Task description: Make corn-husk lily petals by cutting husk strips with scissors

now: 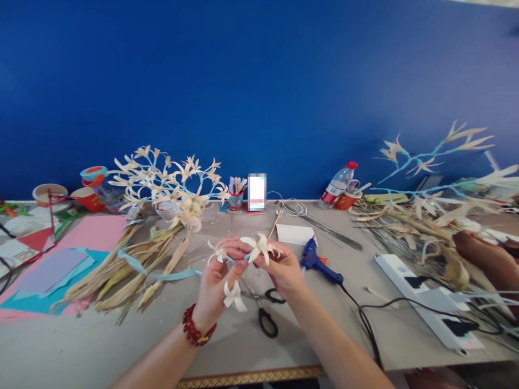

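Observation:
Both hands are raised over the middle of the table, fingertips close together. My left hand [217, 278], with a red bead bracelet, is closed on a stem bearing white handmade flowers [233, 297]. My right hand [287, 273] pinches that stem just below another white flower [259, 247]. A bit of light blue wrapping shows between the fingers; the rest of the stem is hidden. A light blue paper strip [174, 276] runs from the left hand toward dried corn husks [117, 265]. Below the hands lie scissors with black handles [267, 322].
A blue glue gun [318, 262] and its cord lie right of my hands, near a white power strip [425, 302]. Finished flower branches [170, 181] stand back left. At right, another person's hand [482, 259] is near husks. A bottle [336, 186] leans behind.

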Demonstrator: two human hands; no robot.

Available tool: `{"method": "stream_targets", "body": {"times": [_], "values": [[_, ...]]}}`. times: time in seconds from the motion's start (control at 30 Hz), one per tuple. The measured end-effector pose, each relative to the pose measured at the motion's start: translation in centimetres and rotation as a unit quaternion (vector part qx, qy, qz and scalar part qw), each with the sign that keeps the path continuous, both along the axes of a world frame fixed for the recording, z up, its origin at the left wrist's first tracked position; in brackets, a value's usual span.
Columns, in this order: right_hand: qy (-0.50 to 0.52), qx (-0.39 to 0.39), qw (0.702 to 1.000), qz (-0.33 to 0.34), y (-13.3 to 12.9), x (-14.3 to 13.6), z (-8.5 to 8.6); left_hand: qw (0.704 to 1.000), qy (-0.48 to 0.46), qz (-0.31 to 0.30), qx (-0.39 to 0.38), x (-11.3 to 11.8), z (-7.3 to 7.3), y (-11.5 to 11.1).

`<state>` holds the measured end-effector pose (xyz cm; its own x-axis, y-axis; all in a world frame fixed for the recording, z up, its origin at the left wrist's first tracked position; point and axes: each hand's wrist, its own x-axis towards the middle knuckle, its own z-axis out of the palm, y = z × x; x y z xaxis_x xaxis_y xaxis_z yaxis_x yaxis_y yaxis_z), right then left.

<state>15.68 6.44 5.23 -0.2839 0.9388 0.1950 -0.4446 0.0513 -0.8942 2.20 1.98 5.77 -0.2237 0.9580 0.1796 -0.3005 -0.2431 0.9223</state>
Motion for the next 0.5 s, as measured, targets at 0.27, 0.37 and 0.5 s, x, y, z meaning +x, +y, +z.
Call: {"method": "stream_targets", "body": {"times": [0.27, 0.37, 0.5], "values": [[-0.014, 0.053, 0.996, -0.068, -0.7, -1.1, -2.0, 0.996, -0.084, -0.019, -0.019, 0.0, 0.3, -0.3], [-0.028, 0.08, 0.992, -0.092, -1.0, -1.5, -2.5, 0.993, -0.108, -0.008, -0.035, 0.0, 0.3, -0.4], [-0.043, 0.136, 0.984, -0.11, -1.4, -1.9, -2.5, 0.993, -0.114, 0.007, -0.034, -0.2, 0.1, -0.4]]}}
